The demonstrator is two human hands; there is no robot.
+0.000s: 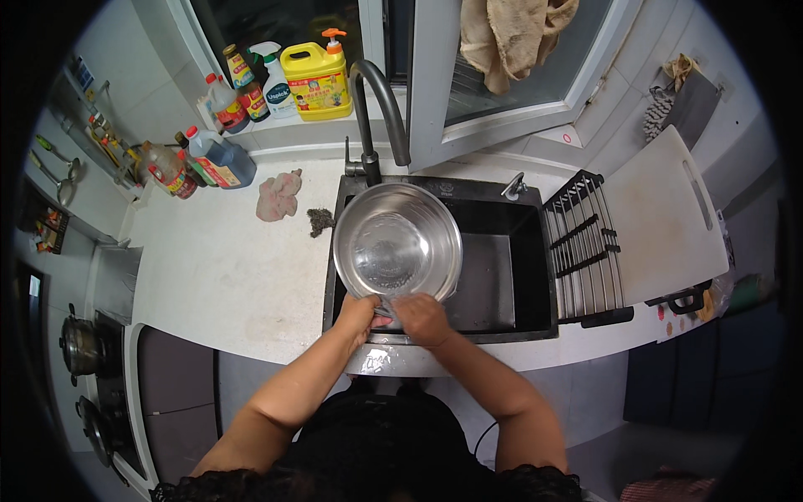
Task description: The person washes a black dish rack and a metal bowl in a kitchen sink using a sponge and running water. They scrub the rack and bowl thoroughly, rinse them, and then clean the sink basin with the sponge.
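A shiny stainless steel basin (397, 201) rests over the left half of the dark sink (443, 336), its inside wet with drops. At the basin's near rim my left hand (360, 316) is closed, with its thumb toward the middle. Close beside it, my right hand (422, 318) is slightly blurred, its fingers curled at the same rim. Between the two hands shows a small grey piece that looks like a cloth (386, 307), pinched against the rim. My fingers hide most of it, and the undersides of both hands are out of sight.
A tall dark faucet (365, 125) arches behind the basin. A scouring pad (319, 221) and a pinkish rag (278, 196) lie on the white counter (226, 276). Bottles and a yellow jug (318, 84) line the back. At right stand a roll-up rack (588, 243) and cutting board (669, 226).
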